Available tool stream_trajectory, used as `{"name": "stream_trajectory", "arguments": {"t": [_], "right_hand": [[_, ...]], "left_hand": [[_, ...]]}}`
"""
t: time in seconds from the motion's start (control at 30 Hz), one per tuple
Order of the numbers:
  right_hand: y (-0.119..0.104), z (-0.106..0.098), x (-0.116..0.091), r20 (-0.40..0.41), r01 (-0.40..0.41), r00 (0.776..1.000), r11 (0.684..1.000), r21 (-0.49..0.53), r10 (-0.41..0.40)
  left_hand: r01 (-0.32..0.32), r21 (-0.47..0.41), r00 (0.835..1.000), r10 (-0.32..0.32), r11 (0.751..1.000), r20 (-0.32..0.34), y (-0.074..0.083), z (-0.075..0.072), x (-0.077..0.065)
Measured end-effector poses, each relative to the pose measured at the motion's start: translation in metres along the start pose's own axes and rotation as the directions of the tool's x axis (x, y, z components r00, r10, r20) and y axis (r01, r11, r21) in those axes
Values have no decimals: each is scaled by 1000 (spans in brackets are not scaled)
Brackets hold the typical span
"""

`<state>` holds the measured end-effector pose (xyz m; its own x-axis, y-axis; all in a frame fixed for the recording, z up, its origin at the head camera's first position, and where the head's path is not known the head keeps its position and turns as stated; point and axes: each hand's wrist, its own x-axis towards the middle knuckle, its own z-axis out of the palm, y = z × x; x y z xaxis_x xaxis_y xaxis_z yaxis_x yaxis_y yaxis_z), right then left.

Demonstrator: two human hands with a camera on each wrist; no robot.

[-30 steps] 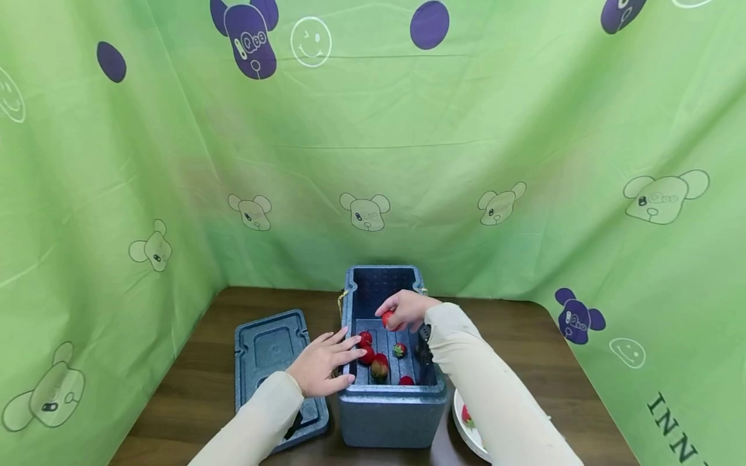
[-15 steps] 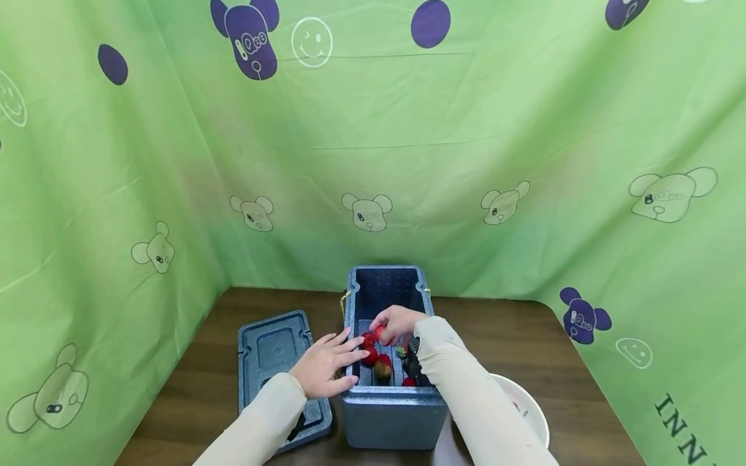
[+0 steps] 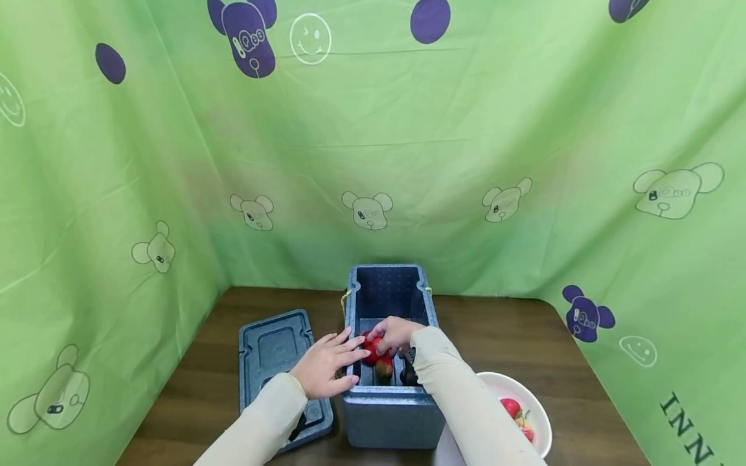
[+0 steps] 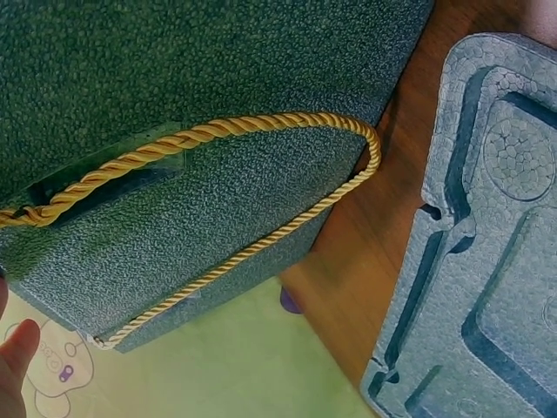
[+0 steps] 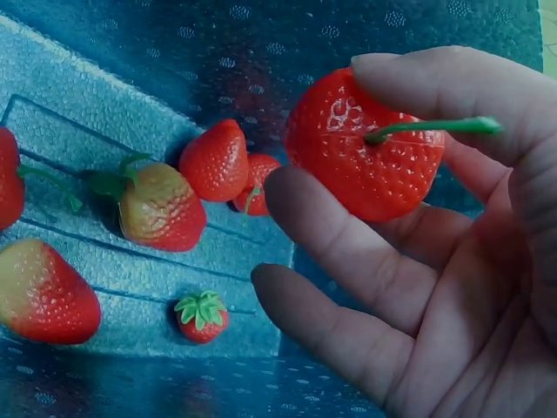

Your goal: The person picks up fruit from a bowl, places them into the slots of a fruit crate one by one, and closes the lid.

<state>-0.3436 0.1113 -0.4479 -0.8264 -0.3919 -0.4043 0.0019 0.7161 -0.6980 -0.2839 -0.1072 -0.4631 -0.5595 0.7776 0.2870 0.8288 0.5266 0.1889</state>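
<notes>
In the head view my right hand [image 3: 396,332] reaches down inside a blue foam box [image 3: 393,421]. Its thumb and fingers pinch a round red toy strawberry [image 5: 365,148] with a thin green stem, clearest in the right wrist view. Several other strawberries lie on the box floor, among them a half-yellow strawberry [image 5: 161,209] and a small leafy strawberry [image 5: 202,318]. My left hand [image 3: 326,366] rests on the box's left rim, fingers spread. The left wrist view shows the outer wall with a yellow rope handle [image 4: 261,124].
A blue foam lid [image 3: 274,353] lies on the wooden table [image 3: 192,388] left of the box. Right of it stands a white bowl [image 3: 541,404] with more strawberries, partly behind my right sleeve. A green printed curtain [image 3: 373,129] encloses the table's back and sides.
My right hand has lowered into the box with the strawberry, moving toward its near left part. As the right forearm shifted left, more of the bowl came into sight. The left hand stays put.
</notes>
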Motion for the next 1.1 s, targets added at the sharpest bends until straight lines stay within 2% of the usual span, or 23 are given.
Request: {"name": "stream_trajectory", "arguments": {"t": [0.13,0.33,0.6,0.83,0.93,1.03,1.1], "right_hand": [[0,2,0,-9,2,1000,1000,-14,-2],[4,10,3,-10,22,1000,1000,-14,-22],[5,8,5,0,62,998,998,-26,-62],[4,7,5,2,47,999,998,-39,-47],[5,6,5,-2,52,999,998,-44,-52],[5,3,5,-11,63,998,997,-50,-63],[4,1,5,-21,63,998,997,-54,-65]], "left_hand": [[-12,0,1000,12,1000,-10,0,-1,1],[3,6,1000,-3,1000,9,1,0,-1],[-2,20,1000,2,1000,3,0,-1,0],[16,59,999,-18,998,30,-1,-3,0],[0,127,1000,-3,992,22,-2,-4,-1],[-43,232,998,50,972,-24,-2,-4,-1],[-60,268,996,77,962,-52,-2,-4,-2]]}}
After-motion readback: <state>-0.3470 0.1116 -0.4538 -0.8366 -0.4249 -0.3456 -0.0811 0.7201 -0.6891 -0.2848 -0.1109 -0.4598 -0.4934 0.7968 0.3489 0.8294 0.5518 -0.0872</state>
